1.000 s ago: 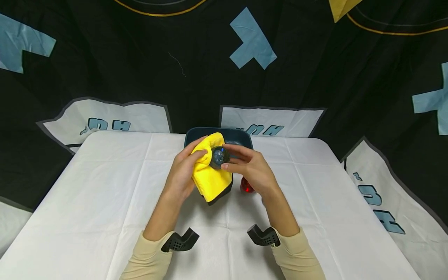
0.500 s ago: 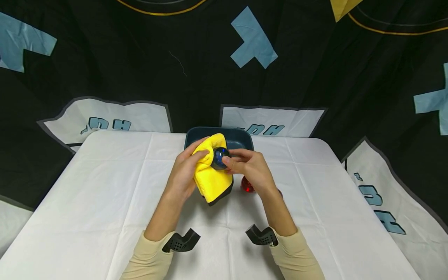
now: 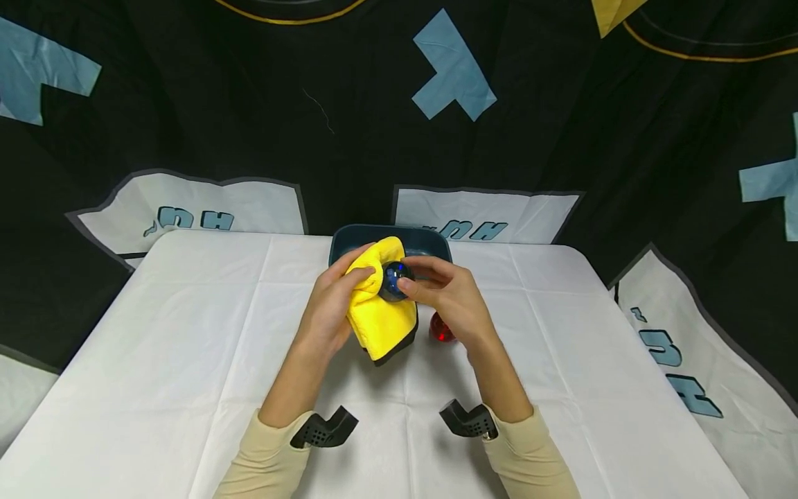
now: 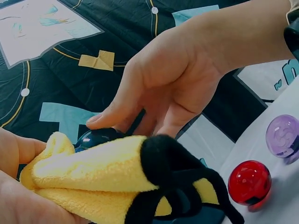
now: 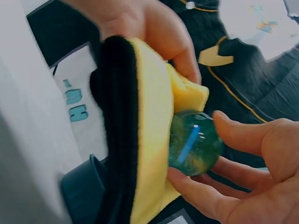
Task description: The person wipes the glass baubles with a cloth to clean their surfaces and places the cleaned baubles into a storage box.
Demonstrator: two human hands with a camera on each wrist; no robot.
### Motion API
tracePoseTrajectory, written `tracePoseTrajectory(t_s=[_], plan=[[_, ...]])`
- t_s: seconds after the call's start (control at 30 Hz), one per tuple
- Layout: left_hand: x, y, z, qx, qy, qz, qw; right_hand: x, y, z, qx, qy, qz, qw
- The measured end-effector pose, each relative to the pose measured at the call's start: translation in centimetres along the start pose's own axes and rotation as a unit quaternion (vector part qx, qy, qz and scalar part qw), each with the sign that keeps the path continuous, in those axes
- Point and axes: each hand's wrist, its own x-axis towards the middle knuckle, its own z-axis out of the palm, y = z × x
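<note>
Fingers of the right hand pinch a glossy ball, which could slip if pressure slackens; the left hand grips cloth.

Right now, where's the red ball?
In the head view, the red ball rests on the white table, just right of the yellow cloth, partly hidden by the right hand.

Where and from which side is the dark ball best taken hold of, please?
Probably at its uncovered part, from the right, with the right hand's fingers on opposite edges. The dark ball is round, with no handle visible, and its left side lies against the yellow cloth, so the right side is freer.
</note>
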Motion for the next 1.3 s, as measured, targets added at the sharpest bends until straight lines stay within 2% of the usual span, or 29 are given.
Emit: tracePoseTrajectory(t_s=[0.17,0.33,0.47,0.57,0.63,0.73,0.9,0.97,1.07,1.3], plan=[[-0.1,0.3,-0.1,-0.007,0.003,-0.003,1.0000,-0.1,-0.3,-0.4,0.004,-0.025,0.013,1.000],[-0.1,0.3,-0.2,-0.004,0.005,-0.010,0.9999,-0.1,-0.3,-0.2,0.001,-0.008,0.033,0.999],[-0.2,0.4,-0.2,-0.009,-0.001,-0.013,0.9999,0.0,-0.3,0.0,0.001,0.006,0.074,0.997],[-0.1,0.5,-0.3,-0.012,-0.005,-0.007,0.9999,0.1,-0.3,0.1,-0.005,0.004,0.090,0.996],[-0.1,0.5,-0.3,-0.012,-0.003,-0.005,0.9999,0.1,-0.3,0.2,-0.005,0.001,0.083,0.996],[-0.1,0.6,-0.2,-0.011,0.001,-0.001,0.9999,0.2,-0.1,0.5,-0.004,0.002,0.052,0.999],[-0.1,0.5,-0.2,-0.012,0.004,0.001,0.9999,0.1,0.0,1.0,0.021,0.033,-0.015,0.999],[-0.1,0.5,-0.2,-0.007,0.007,0.004,0.9999,0.0,-0.1,1.2,0.025,0.042,-0.029,0.998],[-0.1,0.5,-0.3,0.007,0.016,0.008,0.9998,-0.2,-0.2,1.3,0.020,0.035,-0.030,0.999],[-0.2,0.5,-0.1,0.027,0.017,0.011,0.9994,-0.2,-0.2,1.3,0.012,0.029,-0.001,1.000]])
